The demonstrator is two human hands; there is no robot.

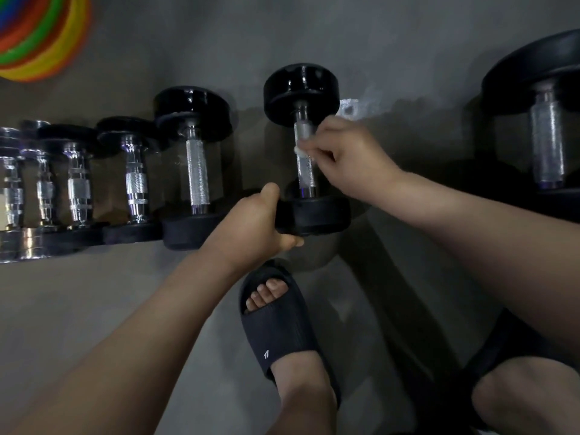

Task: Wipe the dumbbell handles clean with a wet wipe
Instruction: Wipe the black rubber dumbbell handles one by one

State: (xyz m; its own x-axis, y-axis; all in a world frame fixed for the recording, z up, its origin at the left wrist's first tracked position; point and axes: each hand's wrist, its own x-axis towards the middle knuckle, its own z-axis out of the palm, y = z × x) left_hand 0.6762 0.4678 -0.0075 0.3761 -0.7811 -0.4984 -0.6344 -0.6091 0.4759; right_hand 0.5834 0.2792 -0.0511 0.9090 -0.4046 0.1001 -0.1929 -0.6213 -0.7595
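Mid-task: left hand (251, 224) grips the dumbbell (301, 86) by its near head; right hand (342, 155) pinches the wet wipe (302, 151) on its knurled handle (306, 174). Whether the neighbouring dumbbells (193, 102) are wiped cannot be told.

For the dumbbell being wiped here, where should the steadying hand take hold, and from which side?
Grip the near black head from the left, thumb over its rim and fingers beneath, as the left hand does. That steadies the dumbbell and leaves the knurled handle, which runs away from the person, free for the right hand pinching the wet wipe.
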